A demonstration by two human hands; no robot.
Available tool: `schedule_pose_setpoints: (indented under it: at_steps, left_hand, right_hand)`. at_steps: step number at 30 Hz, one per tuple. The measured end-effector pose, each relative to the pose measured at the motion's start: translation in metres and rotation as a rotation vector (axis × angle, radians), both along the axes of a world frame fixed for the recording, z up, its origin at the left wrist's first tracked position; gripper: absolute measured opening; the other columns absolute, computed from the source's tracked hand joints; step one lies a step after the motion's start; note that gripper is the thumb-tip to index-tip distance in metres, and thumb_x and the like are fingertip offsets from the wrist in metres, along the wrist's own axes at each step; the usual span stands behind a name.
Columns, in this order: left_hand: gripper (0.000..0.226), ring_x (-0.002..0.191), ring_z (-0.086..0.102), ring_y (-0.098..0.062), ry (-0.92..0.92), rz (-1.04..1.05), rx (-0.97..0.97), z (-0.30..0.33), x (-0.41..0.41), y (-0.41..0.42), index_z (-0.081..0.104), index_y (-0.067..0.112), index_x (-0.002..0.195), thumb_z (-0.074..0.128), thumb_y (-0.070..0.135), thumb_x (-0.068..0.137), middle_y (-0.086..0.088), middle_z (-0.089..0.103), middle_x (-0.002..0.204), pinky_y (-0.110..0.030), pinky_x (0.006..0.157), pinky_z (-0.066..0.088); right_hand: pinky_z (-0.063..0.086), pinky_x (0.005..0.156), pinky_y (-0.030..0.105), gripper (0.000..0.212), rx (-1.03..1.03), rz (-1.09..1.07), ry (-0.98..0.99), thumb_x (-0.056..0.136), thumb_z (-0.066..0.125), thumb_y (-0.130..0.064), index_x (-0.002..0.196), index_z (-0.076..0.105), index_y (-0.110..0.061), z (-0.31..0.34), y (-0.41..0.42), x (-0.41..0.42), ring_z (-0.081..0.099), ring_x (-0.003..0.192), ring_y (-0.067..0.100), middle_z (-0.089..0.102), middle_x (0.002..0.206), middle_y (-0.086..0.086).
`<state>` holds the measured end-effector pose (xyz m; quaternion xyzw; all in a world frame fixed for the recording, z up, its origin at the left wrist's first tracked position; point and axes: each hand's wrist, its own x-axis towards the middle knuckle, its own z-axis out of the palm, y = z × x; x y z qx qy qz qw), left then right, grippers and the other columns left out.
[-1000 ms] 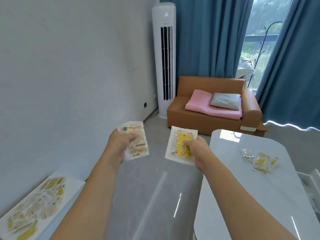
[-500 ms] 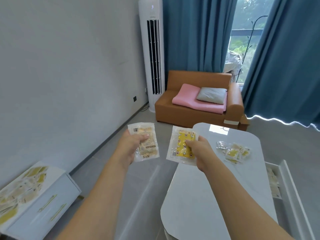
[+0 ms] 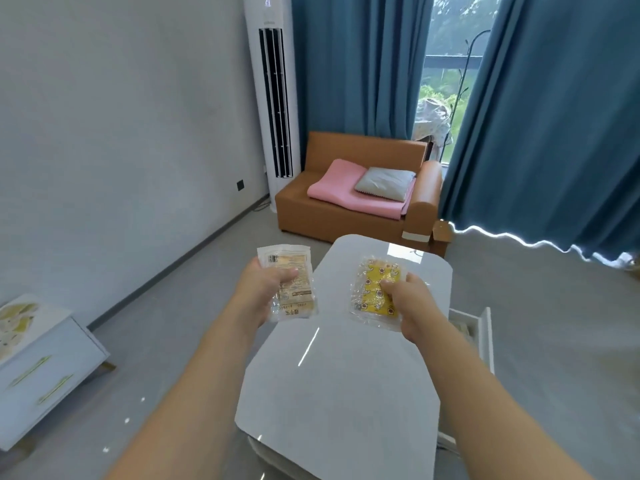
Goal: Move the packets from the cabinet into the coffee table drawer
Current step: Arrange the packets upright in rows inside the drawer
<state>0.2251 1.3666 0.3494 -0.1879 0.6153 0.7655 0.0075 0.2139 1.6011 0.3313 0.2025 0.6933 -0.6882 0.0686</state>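
**Two packets held above the white tabletop**

Blue curtains (image 3: 540, 126) cover the far wall, parted over a window. A tall white air conditioner (image 3: 272, 98) stands in the corner beside them, and a brown sofa (image 3: 349, 206) sits just next to it, carrying a pink blanket (image 3: 341, 188) with a grey cushion (image 3: 384, 178) on top. The grey floor (image 3: 173, 327) runs open between the wall and the furniture.

The white tabletop (image 3: 343, 393) of the coffee table fills the middle, glossy and bare where it shows (both forearms cross in front of its near corners). On its right side a white drawer (image 3: 481, 337) stands pulled out; what lies inside is too hidden to tell. At the left edge is a white cabinet (image 3: 38, 372) with two slim handles, and yellow packets (image 3: 14, 320) lie spread over its top.

The left hand (image 3: 259, 296) has its fingers (image 3: 284, 273) closed on a pale packet (image 3: 291, 282), clear plastic with beige contents and printed text, held upright over the tabletop's left edge. The right hand (image 3: 412, 306) pinches a yellow packet (image 3: 375, 296), clear wrap around a bright yellow patterned insert, tilted slightly, above the tabletop and near the drawer. The two packets are apart, side by side.
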Motion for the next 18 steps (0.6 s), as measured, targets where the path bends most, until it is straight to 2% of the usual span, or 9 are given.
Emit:
schedule_pose_setpoints:
  at_steps: [4, 11, 15, 18]
  left_hand:
    - [0.031, 0.069, 0.075, -0.03, -0.014, -0.052, 0.036, -0.002, -0.012, 0.051, 0.061, 0.013, 0.1, 0.071, -0.009, 0.08, -0.01, 0.076, 0.082, -0.052, 0.049, 0.055]
    - [0.036, 0.082, 0.073, -0.04, -0.086, -0.116, -0.003, -0.015, -0.015, 0.182, 0.06, 0.006, 0.112, 0.069, -0.009, 0.081, -0.022, 0.072, 0.102, -0.059, 0.054, 0.055]
    - [0.039, 0.084, 0.073, -0.036, -0.086, -0.06, -0.031, -0.023, -0.033, 0.269, 0.058, 0.007, 0.116, 0.07, -0.007, 0.081, -0.019, 0.072, 0.106, -0.052, 0.051, 0.056]
    - [0.041, 0.092, 0.071, -0.038, -0.145, -0.066, -0.021, -0.036, -0.044, 0.337, 0.058, 0.008, 0.12, 0.07, -0.004, 0.083, -0.018, 0.071, 0.111, -0.059, 0.059, 0.057]
  right_hand:
    - [0.048, 0.098, 0.053, 0.032, -0.032, -0.04, 0.001, 0.094, 0.056, -0.014, 0.126, 0.051, -0.014, -0.005, 0.051, -0.004, 0.06, 0.108, 0.032, 0.061, 0.12, 0.01]
    - [0.053, 0.091, 0.05, 0.025, -0.065, -0.081, -0.048, 0.096, 0.055, -0.012, 0.12, 0.052, -0.014, -0.025, 0.181, -0.015, 0.064, 0.1, 0.03, 0.064, 0.112, 0.011]
    - [0.05, 0.095, 0.053, 0.028, -0.07, -0.07, -0.054, 0.095, 0.056, -0.012, 0.123, 0.051, -0.014, -0.04, 0.273, -0.033, 0.062, 0.104, 0.031, 0.063, 0.115, 0.01]
    - [0.05, 0.095, 0.053, 0.027, -0.07, -0.057, -0.088, 0.095, 0.056, -0.011, 0.122, 0.052, -0.014, -0.051, 0.342, -0.048, 0.063, 0.105, 0.031, 0.064, 0.114, 0.011]
